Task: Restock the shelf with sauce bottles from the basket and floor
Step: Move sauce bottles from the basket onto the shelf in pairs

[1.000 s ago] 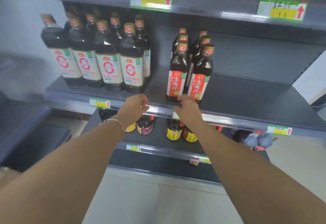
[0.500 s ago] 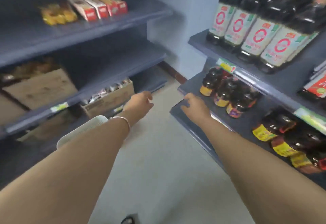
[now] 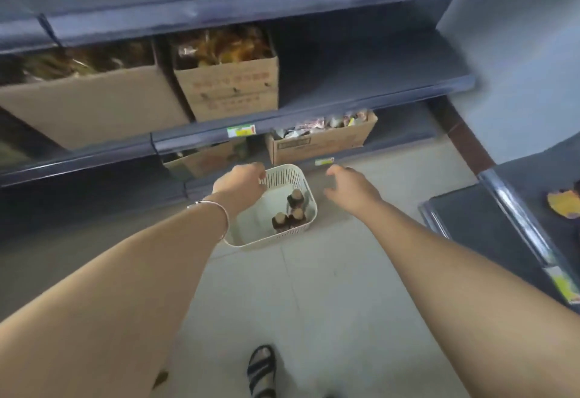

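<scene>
Sauce bottles [image 3: 296,199], three with brown caps, stand upright in the right side of the white basket [image 3: 284,175] on the floor at the centre of the frame. Dark shelves [image 3: 314,115] holding cardboard boxes [image 3: 229,87] fill the upper left. Your left hand [image 3: 240,186] is over the basket's left rim, fingers loosely curled, gripping nothing. Your right hand [image 3: 351,189], just right of the basket, is spread and empty.

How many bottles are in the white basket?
3. One bottle stands at the basket's far side; two more stand side by side nearer the person. The left hand covers one corner, so another could be hidden.
</scene>
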A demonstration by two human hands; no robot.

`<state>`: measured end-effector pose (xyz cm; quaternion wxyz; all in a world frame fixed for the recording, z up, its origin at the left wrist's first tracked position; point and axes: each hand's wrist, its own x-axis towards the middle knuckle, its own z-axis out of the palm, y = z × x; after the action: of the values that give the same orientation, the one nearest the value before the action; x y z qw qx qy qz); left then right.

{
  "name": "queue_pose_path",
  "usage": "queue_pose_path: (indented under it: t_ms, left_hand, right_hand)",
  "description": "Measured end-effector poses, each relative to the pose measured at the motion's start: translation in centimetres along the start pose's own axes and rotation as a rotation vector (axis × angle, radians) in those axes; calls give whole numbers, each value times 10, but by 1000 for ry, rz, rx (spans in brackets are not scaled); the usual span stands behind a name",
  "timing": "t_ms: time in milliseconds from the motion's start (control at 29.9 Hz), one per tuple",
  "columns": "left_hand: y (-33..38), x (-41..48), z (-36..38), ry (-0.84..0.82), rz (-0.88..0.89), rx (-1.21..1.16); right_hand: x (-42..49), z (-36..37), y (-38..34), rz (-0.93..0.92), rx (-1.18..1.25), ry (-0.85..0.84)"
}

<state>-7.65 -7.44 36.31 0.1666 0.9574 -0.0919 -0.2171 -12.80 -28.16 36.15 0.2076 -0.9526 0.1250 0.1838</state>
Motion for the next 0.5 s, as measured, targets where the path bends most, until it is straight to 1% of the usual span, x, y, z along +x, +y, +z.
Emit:
queue_pose_path:
  t_ms: [201,335,502]
  left_hand:
    - [-50,53,38,-62,-51,49]
    - [-67,95,76,-145,-93,5]
    - [-83,151,134,-177,-150,-54]
  right_hand:
    - [73,58,-17,-3,-51,-89]
    - [121,94,-6,-21,-81,-171]
    - [183,145,12,-38,-125,-244]
